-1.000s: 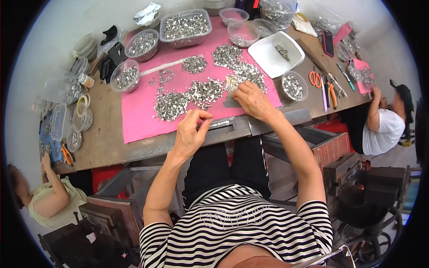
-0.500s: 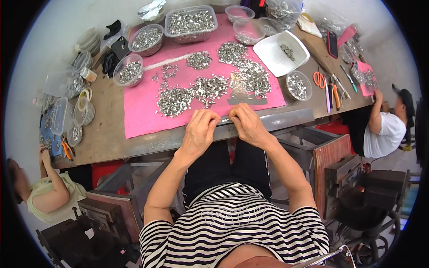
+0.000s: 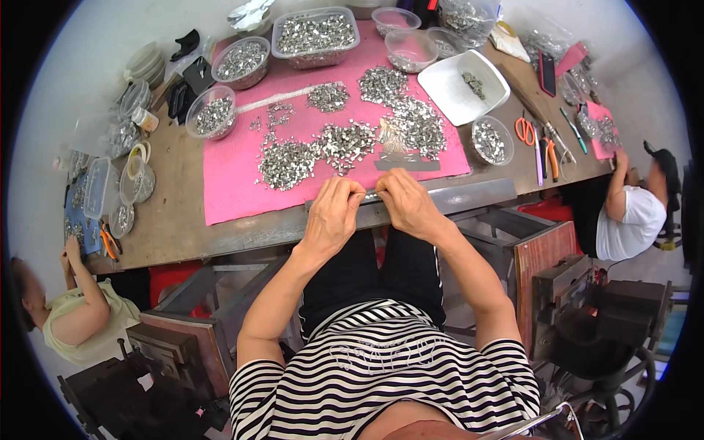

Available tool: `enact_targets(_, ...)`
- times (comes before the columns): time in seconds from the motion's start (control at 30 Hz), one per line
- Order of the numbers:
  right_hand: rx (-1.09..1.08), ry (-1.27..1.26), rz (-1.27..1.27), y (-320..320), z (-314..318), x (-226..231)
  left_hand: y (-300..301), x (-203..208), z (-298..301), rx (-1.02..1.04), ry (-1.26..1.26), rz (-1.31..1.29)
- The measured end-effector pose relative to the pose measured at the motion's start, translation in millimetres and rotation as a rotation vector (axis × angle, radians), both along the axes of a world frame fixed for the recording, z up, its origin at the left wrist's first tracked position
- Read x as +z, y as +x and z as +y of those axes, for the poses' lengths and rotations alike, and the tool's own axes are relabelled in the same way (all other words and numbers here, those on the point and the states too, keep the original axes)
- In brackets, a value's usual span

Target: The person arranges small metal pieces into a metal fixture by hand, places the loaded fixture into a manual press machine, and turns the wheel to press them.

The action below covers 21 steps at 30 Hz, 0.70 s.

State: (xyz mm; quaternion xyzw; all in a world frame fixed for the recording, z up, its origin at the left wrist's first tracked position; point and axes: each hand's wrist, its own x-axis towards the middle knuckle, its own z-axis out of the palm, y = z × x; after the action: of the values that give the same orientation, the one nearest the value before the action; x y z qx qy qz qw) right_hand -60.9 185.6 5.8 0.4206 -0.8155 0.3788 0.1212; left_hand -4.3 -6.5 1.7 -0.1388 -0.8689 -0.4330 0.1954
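At the front edge of the table, my left hand and my right hand face each other with fingers pinched together. Between their fingertips shows a short row of small silver metal pieces, partly covered by the fingers. Beneath them runs a grey metal bar along the table edge. Just beyond, a pink mat carries loose heaps of small metal pieces. Thin brass-coloured pins lie beside a flat grey plate, nearest my right hand.
Clear tubs of metal pieces line the back; a white tray stands right of the heaps. Orange-handled scissors and pliers lie farther right. A person in white sits right, another in pale green left.
My left hand has shifted slightly to the right, its fingers still pinched. My right hand stays almost where it was, and the heaps look unchanged.
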Motion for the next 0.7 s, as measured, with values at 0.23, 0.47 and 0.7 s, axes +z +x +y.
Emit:
enact_targets(0.23,0.000,0.065,0.182,5,-1,6,2,-3,4,0.023,-0.026,-0.008)
enact_targets(0.47,-0.199,-0.321,-0.361,4,6,-16,-1,-1,6,0.026,-0.108,0.004)
enact_targets(0.7,-0.211,-0.328,-0.403,5,8,-16,-4,0,4,0.015,-0.159,-0.005)
